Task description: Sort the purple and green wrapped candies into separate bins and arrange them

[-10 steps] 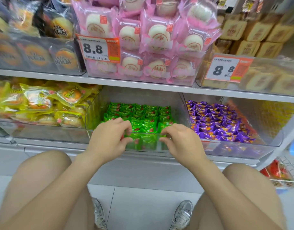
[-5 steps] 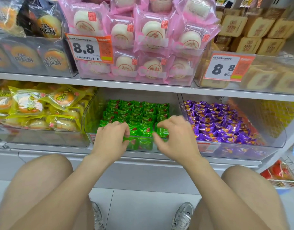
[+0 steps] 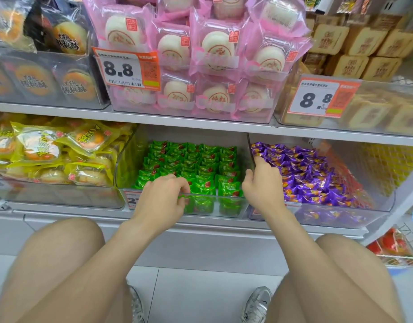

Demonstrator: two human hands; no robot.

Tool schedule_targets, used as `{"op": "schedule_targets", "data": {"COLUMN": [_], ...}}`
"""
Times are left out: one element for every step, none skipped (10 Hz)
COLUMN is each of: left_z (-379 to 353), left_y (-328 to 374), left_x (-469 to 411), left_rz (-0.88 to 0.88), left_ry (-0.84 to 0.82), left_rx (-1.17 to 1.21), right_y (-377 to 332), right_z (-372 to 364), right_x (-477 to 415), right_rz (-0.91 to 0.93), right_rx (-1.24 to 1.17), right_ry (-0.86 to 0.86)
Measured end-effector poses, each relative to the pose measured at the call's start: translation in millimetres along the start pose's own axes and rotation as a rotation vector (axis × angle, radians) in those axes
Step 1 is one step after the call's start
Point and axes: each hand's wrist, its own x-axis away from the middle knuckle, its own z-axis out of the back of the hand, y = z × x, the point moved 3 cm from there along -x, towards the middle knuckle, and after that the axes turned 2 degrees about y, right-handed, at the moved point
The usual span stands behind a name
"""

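Low on a white metal shelf [image 3: 200, 123], 2 clear hard-plastic bins side by side, walls glossy and rounded at the corners. In the green bin [image 3: 126, 159]: green candies [image 3: 196, 164], small crinkly foil pillows with a red spot, laid flat in neat rows. In the purple bin [image 3: 373, 178] just to the right: purple candies [image 3: 317, 173], the same pillow shape with shiny wrappers and orange marks, packed closely but less squarely.

Left hand [image 3: 162, 198] over the green bin's front rim, fingers curled down onto the front row; impossible to tell whether pinching a wrapper. Right hand [image 3: 263, 186] astride the wall between the 2 bins, index finger [image 3: 258, 163] straight and touching purple candies at the near-left corner, thumb apart on the green side, other fingers tucked out of sight, so grasp not clear.

Left of the bins, soft yellow film packs [image 3: 37, 148]. Above, round white cakes in pink wrap [image 3: 214, 47] behind an 8.8 price tag [image 3: 126, 69].
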Motion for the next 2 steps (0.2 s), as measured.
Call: {"op": "schedule_targets", "data": {"left_z": [-3.0,4.8], "left_y": [3.3,20.8], "left_x": [-1.0,-6.7], "left_rz": [-0.048,-0.013], "left_ry": [-0.011,0.031], "left_rx": [0.133,0.446], "right_y": [-2.9,-17.7], "right_z": [5.3,9.0], "right_x": [2.5,13.6], "right_rz": [-0.041,0.047], "right_rx": [-0.044,0.163], "right_ry": [-0.017,0.091]}}
